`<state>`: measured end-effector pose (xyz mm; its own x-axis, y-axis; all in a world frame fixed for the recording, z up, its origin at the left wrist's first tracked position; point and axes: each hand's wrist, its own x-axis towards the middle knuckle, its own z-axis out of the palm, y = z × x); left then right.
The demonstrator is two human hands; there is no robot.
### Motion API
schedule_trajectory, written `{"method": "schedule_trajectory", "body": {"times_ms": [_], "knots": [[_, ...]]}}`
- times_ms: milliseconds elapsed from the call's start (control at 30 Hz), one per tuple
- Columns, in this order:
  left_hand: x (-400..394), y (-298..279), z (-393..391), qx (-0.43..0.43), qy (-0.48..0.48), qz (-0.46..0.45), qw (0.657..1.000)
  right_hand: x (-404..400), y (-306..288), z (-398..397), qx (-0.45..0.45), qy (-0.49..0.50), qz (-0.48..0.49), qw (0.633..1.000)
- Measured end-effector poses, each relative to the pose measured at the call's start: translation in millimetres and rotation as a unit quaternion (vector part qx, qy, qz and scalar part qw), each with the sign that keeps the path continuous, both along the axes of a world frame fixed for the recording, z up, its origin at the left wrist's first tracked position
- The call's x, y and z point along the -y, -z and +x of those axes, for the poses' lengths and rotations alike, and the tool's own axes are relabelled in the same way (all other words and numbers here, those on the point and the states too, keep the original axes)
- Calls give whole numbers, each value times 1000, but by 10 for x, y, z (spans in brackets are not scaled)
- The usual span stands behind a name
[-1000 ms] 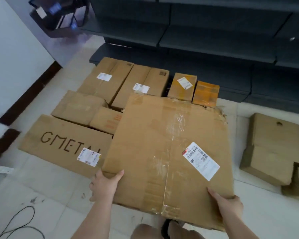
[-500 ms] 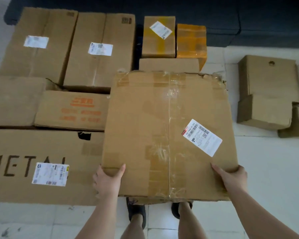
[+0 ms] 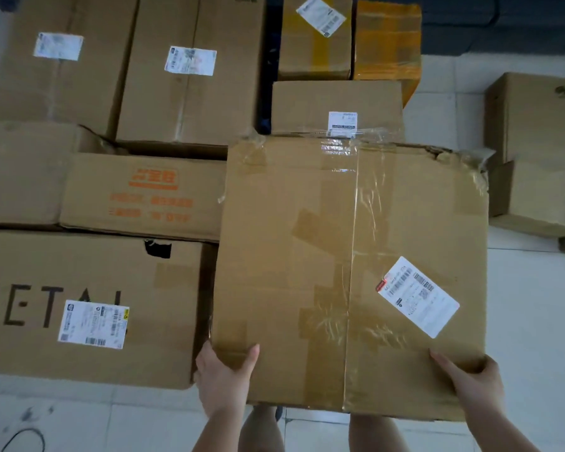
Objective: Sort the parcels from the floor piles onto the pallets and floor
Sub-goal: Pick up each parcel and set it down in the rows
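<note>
Both hands hold one large cardboard parcel (image 3: 349, 272) by its near edge: the left hand (image 3: 224, 380) grasps the near left corner with the thumb lying on top, and the right hand (image 3: 473, 383) grasps the near right corner in the same way. The parcel is flat and wide, sealed with clear and brown tape, and it carries a white shipping label (image 3: 417, 296) set at an angle near the right hand. Its far right corner is torn. Just beside its left side lies a long box marked "METAL" (image 3: 88, 308) and behind that a box with orange print (image 3: 144, 195). A smaller box with a label (image 3: 336, 107) sits at its far edge. More boxes (image 3: 535, 151) stand apart on the white tiled floor (image 3: 532, 305) to the right.
</note>
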<state>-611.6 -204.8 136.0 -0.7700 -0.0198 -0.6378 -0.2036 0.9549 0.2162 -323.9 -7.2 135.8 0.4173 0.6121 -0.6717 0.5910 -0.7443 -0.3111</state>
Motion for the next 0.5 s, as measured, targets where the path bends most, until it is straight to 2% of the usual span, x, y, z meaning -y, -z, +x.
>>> {"method": "schedule_trajectory", "body": {"times_ms": [200, 367, 500], "knots": [[18, 0, 190, 21, 8, -4, 1000, 99, 1, 240, 14, 13, -15, 1000], [-96, 85, 316, 47, 77, -22, 996, 93, -49, 494, 30, 30, -29, 999], [24, 211, 255, 61, 11, -26, 998, 117, 115, 417, 48, -31, -27, 998]]}}
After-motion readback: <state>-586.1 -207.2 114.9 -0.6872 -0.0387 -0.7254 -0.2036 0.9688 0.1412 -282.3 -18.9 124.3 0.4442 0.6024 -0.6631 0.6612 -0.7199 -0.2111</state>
